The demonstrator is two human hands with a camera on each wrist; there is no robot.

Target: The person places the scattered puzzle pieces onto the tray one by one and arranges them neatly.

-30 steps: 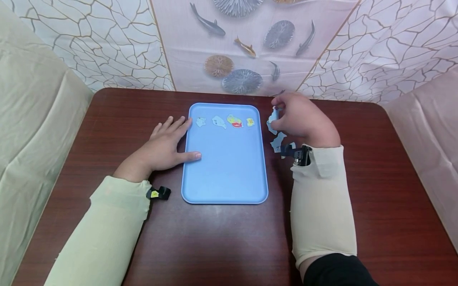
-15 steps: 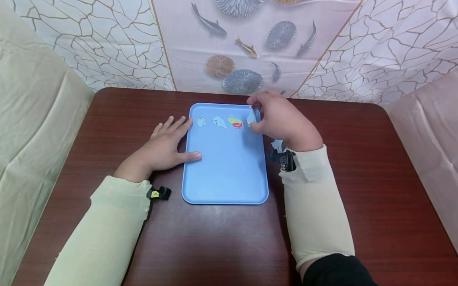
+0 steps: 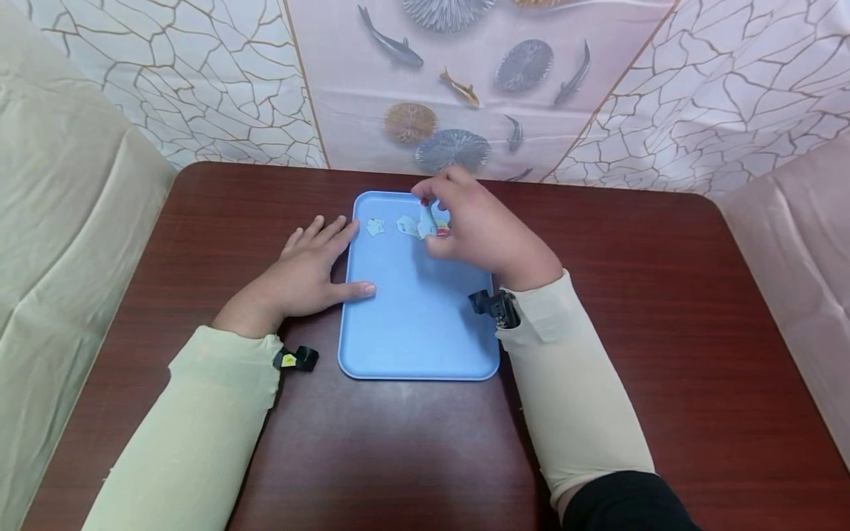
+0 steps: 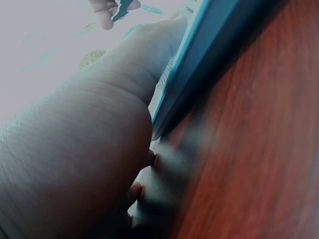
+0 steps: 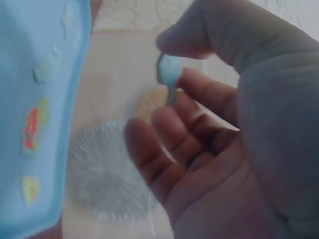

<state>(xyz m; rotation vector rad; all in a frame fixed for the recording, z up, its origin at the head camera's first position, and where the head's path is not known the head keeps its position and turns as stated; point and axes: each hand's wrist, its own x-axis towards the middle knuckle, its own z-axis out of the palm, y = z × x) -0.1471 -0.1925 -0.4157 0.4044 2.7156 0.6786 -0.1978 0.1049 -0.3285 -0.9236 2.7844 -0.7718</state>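
Note:
My right hand pinches a light blue cut-out piece between thumb and fingers, above the far part of the blue tray. In the right wrist view, the held piece is seen nearly edge-on. Below it on the tray, a row holds a small pale blue piece, a whale-shaped blue piece, a red-and-yellow piece and a small yellow piece. My left hand lies with spread fingers at the tray's left side, its thumb over the rim.
The dark red wooden table extends around the tray. A patterned cloth hangs behind its far edge. Pale cloth borders the left side. My right hand and forearm hide the spot just right of the tray.
My right hand has lifted the light blue piece from the table right of the tray and carried it left over the row. My left hand has stayed in place.

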